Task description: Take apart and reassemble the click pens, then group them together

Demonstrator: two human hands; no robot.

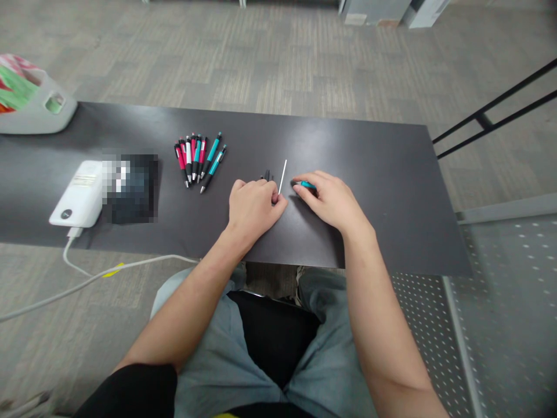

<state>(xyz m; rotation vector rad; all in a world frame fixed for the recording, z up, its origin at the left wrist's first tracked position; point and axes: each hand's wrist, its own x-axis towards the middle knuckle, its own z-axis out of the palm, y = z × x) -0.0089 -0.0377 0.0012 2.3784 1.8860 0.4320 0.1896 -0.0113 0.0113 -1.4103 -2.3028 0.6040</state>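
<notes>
My left hand (255, 206) is closed, with the lower end of a thin white pen refill (283, 172) between thumb and forefinger. The refill points up and away from me, slightly tilted to the right. Small dark pen parts (267, 174) show just beyond the left knuckles, partly hidden by the hand. To the right, my right hand (328, 197) is closed around a turquoise pen barrel (308, 184) with a black end pointing left. Most of that barrel is covered by the fingers. A group of pens (198, 157) in pink, turquoise and white lies left of my hands.
Everything rests on a dark table (383, 168). At its left are a white power bank (78, 194) with a cable (143, 262), a blurred-out dark object (134, 191) and a white basket (61, 110) with colourful contents. A black metal frame (487, 119) stands at the right.
</notes>
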